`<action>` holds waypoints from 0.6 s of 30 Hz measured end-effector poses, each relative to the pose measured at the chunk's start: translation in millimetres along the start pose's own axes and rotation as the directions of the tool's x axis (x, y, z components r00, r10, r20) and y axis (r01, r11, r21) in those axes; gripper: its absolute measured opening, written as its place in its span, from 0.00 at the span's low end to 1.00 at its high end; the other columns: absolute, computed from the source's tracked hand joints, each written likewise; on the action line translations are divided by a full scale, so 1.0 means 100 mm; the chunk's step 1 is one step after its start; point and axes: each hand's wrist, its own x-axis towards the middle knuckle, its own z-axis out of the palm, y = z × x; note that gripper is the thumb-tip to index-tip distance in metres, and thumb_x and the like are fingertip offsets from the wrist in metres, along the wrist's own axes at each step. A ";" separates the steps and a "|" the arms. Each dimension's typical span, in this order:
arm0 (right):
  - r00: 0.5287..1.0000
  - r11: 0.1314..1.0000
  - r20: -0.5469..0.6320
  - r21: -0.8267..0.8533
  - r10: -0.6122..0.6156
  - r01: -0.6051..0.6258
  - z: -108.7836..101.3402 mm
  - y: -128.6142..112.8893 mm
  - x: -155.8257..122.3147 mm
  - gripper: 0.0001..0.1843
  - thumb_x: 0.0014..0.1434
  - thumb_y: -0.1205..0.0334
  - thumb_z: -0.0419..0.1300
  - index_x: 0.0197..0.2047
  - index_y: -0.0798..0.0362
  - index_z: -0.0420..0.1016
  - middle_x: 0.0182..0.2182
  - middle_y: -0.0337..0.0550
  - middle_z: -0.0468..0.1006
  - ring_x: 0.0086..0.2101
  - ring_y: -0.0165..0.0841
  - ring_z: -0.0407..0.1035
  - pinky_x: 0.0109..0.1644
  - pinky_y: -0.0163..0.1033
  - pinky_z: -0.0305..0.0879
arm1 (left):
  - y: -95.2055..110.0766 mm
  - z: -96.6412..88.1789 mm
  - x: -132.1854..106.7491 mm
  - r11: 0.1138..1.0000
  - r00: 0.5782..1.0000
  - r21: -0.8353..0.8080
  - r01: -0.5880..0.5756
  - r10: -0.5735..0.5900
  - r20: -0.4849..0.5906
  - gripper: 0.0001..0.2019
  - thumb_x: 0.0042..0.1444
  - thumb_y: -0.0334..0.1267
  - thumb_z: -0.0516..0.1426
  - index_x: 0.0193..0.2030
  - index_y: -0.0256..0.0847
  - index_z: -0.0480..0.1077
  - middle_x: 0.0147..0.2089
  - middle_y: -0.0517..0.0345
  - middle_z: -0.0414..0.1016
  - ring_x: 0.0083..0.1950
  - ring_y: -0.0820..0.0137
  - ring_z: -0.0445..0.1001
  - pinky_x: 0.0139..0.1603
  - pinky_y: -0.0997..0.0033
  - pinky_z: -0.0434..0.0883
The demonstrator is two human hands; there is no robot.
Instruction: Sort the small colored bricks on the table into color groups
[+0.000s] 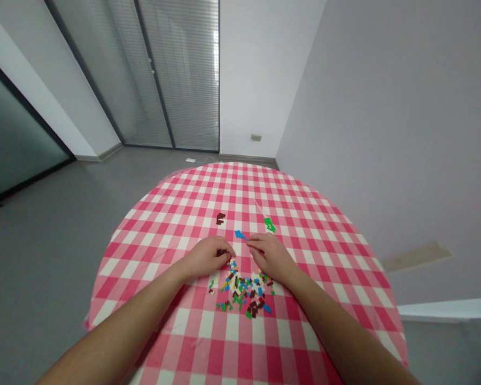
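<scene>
A heap of several small bricks (242, 291) in blue, green, brown and yellow lies on the red-and-white checked tablecloth (184, 326). My left hand (208, 256) rests just beyond the heap, fingers curled over a small dark brick. My right hand (270, 255) is beside it, fingers pinched together near a blue piece (239, 235). What the right fingers hold is too small to make out. A brown piece (220, 218) and a green piece (269, 225) lie farther out on the cloth.
The round table's far edge (240, 166) curves toward a grey floor. Glass doors with blinds (176, 75) stand at the back. A white wall (385, 133) is close on the right. A white cable (194, 160) lies on the floor.
</scene>
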 end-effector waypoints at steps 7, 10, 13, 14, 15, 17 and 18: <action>1.000 1.000 0.013 0.004 0.014 -0.014 0.01 0.01 0.00 0.15 0.63 0.67 0.55 0.47 0.52 0.81 0.47 0.50 0.81 0.47 0.42 0.73 0.53 0.51 0.68 | 0.01 0.00 -0.01 1.000 1.000 -0.014 0.003 -0.003 -0.002 0.14 0.53 0.27 0.54 0.39 0.42 0.79 0.39 0.57 0.80 0.41 0.67 0.76 0.46 0.68 0.71; 1.000 1.000 0.017 0.001 0.010 -0.010 0.02 0.01 0.00 0.15 0.63 0.67 0.55 0.49 0.53 0.80 0.48 0.51 0.81 0.48 0.42 0.73 0.54 0.51 0.68 | -0.01 0.01 -0.01 1.000 1.000 -0.020 0.009 -0.009 -0.006 0.13 0.53 0.27 0.54 0.39 0.42 0.79 0.39 0.57 0.79 0.42 0.67 0.76 0.45 0.68 0.71; 1.000 1.000 0.017 -0.002 0.010 -0.010 0.02 0.01 0.01 0.15 0.63 0.66 0.55 0.49 0.55 0.80 0.48 0.52 0.80 0.48 0.43 0.73 0.54 0.51 0.68 | -0.02 0.01 -0.01 1.000 1.000 -0.015 0.006 -0.006 -0.001 0.13 0.54 0.27 0.54 0.39 0.42 0.79 0.39 0.57 0.79 0.41 0.67 0.76 0.45 0.68 0.71; 1.000 1.000 0.017 -0.002 0.011 -0.011 0.02 0.01 0.01 0.15 0.63 0.66 0.55 0.49 0.55 0.80 0.48 0.52 0.80 0.47 0.43 0.73 0.54 0.51 0.68 | -0.02 0.01 -0.01 1.000 1.000 -0.015 0.002 -0.002 0.003 0.13 0.54 0.27 0.54 0.40 0.42 0.79 0.39 0.57 0.79 0.41 0.67 0.76 0.45 0.68 0.70; 1.000 1.000 0.018 -0.002 0.013 -0.013 0.02 0.01 0.01 0.15 0.63 0.66 0.55 0.49 0.55 0.80 0.48 0.52 0.80 0.47 0.42 0.72 0.54 0.51 0.68 | -0.02 0.01 -0.01 1.000 1.000 -0.016 -0.001 0.001 0.004 0.13 0.54 0.27 0.54 0.40 0.42 0.79 0.39 0.57 0.79 0.41 0.67 0.76 0.45 0.68 0.70; 1.000 1.000 0.017 0.000 0.018 -0.018 0.02 0.02 0.02 0.15 0.62 0.66 0.55 0.49 0.55 0.79 0.47 0.52 0.79 0.47 0.42 0.72 0.54 0.51 0.68 | -0.01 0.00 -0.01 1.000 1.000 -0.020 0.000 0.001 0.010 0.13 0.54 0.27 0.54 0.40 0.42 0.79 0.39 0.57 0.79 0.40 0.68 0.76 0.45 0.69 0.70; 1.000 1.000 0.016 0.004 0.017 -0.017 0.02 0.02 0.02 0.15 0.62 0.67 0.55 0.49 0.54 0.79 0.47 0.52 0.79 0.47 0.42 0.72 0.54 0.51 0.68 | 0.00 -0.01 -0.01 1.000 1.000 -0.020 0.002 -0.001 0.012 0.13 0.54 0.27 0.54 0.40 0.42 0.79 0.39 0.57 0.79 0.40 0.68 0.76 0.44 0.69 0.70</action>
